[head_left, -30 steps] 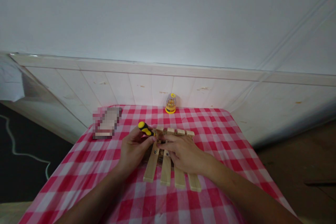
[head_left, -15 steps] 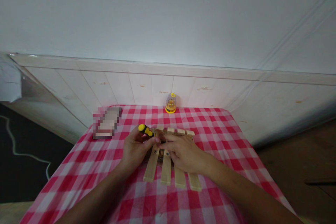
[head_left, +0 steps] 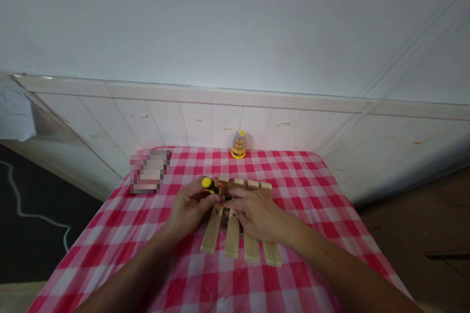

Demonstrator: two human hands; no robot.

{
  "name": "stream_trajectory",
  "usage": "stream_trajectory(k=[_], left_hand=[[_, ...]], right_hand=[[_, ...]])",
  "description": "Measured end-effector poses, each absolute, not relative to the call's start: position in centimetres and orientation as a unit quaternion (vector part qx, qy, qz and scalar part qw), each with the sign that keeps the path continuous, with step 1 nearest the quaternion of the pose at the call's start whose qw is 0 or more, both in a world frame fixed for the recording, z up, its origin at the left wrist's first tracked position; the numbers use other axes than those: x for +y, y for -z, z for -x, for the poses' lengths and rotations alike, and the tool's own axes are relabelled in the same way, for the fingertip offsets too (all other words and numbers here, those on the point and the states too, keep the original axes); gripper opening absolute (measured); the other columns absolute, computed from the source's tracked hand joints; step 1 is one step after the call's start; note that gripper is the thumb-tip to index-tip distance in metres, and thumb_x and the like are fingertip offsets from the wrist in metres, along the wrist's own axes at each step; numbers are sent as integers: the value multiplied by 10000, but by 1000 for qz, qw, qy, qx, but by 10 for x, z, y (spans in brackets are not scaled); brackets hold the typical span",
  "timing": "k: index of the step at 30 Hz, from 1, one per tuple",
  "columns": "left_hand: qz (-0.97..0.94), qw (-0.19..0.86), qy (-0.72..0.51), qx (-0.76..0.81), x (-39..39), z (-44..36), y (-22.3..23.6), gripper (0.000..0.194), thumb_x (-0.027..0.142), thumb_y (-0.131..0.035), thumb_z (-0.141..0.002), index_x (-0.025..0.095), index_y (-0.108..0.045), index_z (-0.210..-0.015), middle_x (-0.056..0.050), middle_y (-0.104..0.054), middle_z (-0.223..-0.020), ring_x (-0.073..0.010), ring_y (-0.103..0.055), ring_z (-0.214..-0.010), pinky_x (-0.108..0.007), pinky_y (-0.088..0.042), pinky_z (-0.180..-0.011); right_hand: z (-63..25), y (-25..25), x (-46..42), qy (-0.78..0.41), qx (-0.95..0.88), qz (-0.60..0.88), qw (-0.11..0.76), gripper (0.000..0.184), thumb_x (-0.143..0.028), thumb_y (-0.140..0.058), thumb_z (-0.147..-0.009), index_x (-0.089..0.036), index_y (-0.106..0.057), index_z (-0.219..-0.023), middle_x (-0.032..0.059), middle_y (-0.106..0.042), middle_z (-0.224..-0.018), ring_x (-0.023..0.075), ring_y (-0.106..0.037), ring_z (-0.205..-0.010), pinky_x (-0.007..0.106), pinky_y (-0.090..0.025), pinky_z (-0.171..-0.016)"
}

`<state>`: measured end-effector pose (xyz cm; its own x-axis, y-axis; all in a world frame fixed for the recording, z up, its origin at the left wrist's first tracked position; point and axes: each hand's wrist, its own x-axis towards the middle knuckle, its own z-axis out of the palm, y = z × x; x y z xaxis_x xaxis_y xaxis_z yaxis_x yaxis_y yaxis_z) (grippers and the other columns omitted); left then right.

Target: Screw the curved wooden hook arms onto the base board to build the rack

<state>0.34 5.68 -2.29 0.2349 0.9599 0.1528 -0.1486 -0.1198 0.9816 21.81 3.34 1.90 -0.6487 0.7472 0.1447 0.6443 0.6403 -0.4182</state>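
My left hand (head_left: 189, 204) is closed around a small screwdriver (head_left: 210, 186) with a yellow and black handle. The handle leans up and away to the left; its tip is hidden among my fingers. Under both hands lies a wooden slatted piece (head_left: 232, 242), several pale slats spread like a fan with dark screw heads near their middles. My right hand (head_left: 259, 210) lies over the slats and holds the piece, its fingertips close to the screwdriver's lower end. What those fingertips touch there is partly hidden.
A clear, yellow-based bit holder (head_left: 239, 145) stands at the table's back edge by the white panelled wall (head_left: 198, 122). A blurred-out flat object (head_left: 150, 171) lies at the back left. The table wears a red and white checked cloth (head_left: 316, 183).
The screwdriver's handle has swung a little to the right and stands steeper, turned by my left hand. My right hand and the wooden slatted piece have stayed in place.
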Motion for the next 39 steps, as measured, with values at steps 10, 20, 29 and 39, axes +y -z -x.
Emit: stream_trajectory(k=[10,20,29,39], left_hand=[[-514,545,-527,401,53,-1,19,314,375,-907,-723,197,-816,-966,-67,-789,-944,-206,-727,-839,-312,-593,-777],[-537,572,-495,373,49,3,19,314,330,-942,-677,190,-808,-924,-61,-776,-884,-184,-702,-768,-302,-590,-728],[-566,555,-478,379,49,2,24,247,295,-910,-711,187,-792,-900,-53,-755,-884,-189,-695,-805,-301,-584,-753],[-585,510,-486,402,46,-3,23,255,303,-897,-726,188,-783,-922,-36,-740,-869,-174,-678,-768,-284,-574,-719]], right_hand=[[-218,-22,33,-166,-893,394,141,443,-50,-529,-916,-310,-767,-1185,36,-699,-1286,235,-645,-1178,364,-537,-940],[-218,-26,33,-171,-895,385,146,463,-52,-519,-931,-308,-751,-1239,39,-678,-1373,241,-625,-1269,384,-534,-1008],[-218,-26,33,-172,-893,392,137,432,-76,-526,-944,-296,-756,-1235,53,-697,-1333,250,-640,-1235,398,-530,-1021],[-218,-28,33,-174,-894,390,134,452,-66,-526,-932,-290,-744,-1258,60,-694,-1337,259,-634,-1249,428,-524,-1039]])
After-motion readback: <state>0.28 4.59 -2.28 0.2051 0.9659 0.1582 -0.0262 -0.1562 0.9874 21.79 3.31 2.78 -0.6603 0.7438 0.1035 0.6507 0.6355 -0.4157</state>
